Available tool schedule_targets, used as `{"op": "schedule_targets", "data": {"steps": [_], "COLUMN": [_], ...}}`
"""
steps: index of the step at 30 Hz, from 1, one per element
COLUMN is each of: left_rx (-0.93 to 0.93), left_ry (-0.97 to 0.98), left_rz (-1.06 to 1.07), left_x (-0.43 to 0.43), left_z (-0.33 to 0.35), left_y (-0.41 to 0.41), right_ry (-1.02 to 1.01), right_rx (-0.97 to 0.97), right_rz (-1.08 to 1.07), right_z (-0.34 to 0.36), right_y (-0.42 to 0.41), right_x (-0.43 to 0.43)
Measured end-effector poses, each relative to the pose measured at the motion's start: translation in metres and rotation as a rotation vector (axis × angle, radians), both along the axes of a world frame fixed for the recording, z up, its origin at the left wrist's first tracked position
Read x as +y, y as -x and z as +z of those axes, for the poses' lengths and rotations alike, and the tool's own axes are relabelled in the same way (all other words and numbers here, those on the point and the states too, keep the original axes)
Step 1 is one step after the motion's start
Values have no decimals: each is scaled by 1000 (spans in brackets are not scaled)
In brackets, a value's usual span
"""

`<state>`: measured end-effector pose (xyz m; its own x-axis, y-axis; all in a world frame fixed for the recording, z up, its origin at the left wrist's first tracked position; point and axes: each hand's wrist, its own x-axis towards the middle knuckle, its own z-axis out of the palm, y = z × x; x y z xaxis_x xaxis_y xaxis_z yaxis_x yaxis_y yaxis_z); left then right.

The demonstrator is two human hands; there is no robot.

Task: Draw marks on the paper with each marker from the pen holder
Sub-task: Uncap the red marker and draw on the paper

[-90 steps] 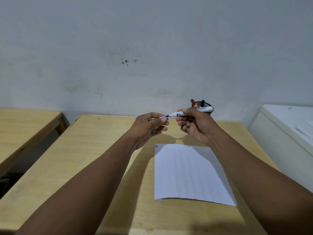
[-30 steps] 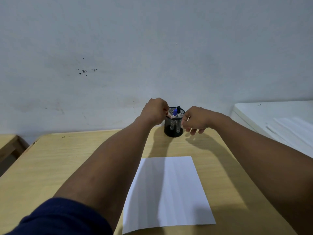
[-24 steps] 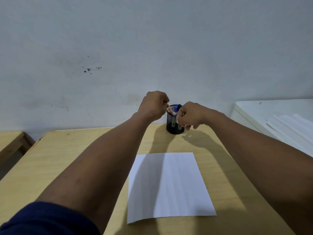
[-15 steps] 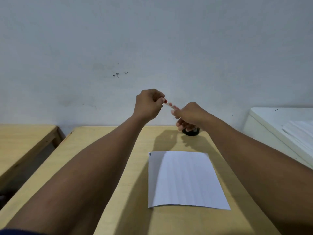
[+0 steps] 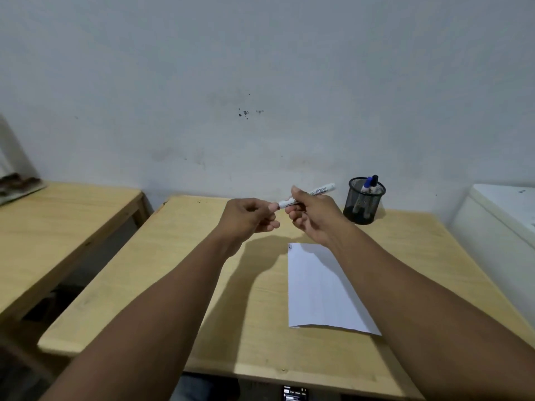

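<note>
A sheet of paper (image 5: 321,287) lies on the desk (image 5: 179,273), right of centre, with the pen holder (image 5: 363,202) behind it near the wall. Two markers (image 5: 369,185) stand in the holder; a second desk (image 5: 58,224) sits to the left.

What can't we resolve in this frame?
Head view only:
- Held marker: cap end hidden inside left hand; cap colour and on/off unknown.
- Barrel middle covered by right hand; print mostly unreadable.
- Marks at paper top-left corner: too small to tell colours.
- Pen holder: mesh obscures marker bodies.
- Paper's right edge hidden by right forearm.
</note>
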<state>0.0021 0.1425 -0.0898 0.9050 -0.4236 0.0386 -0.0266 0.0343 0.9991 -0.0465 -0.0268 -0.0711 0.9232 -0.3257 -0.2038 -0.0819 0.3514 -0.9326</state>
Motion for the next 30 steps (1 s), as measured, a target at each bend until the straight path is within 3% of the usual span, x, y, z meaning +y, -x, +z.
{"op": "schedule_targets", "data": {"steps": [4, 9, 14, 25, 30], "left_rx": [44, -265, -449, -355, -371], "left_ry": [-5, -526, -804, -836, -877], "left_rz": [107, -7, -175, -164, -154], "left_x": [36, 38, -1, -16, -17], "left_z": [-16, -30, -40, -56, -57], "left_y": [-15, -25, -9, 4, 4], "right_ry": [100, 414, 592, 530, 612], "right_rx": [-27, 91, 69, 88, 92], "right_rz": [49, 169, 150, -153, -150], "right_z": [6, 4, -24, -87, -94], "right_y": [10, 24, 24, 23, 22], "right_x": [-38, -59, -41, -17, -17]}}
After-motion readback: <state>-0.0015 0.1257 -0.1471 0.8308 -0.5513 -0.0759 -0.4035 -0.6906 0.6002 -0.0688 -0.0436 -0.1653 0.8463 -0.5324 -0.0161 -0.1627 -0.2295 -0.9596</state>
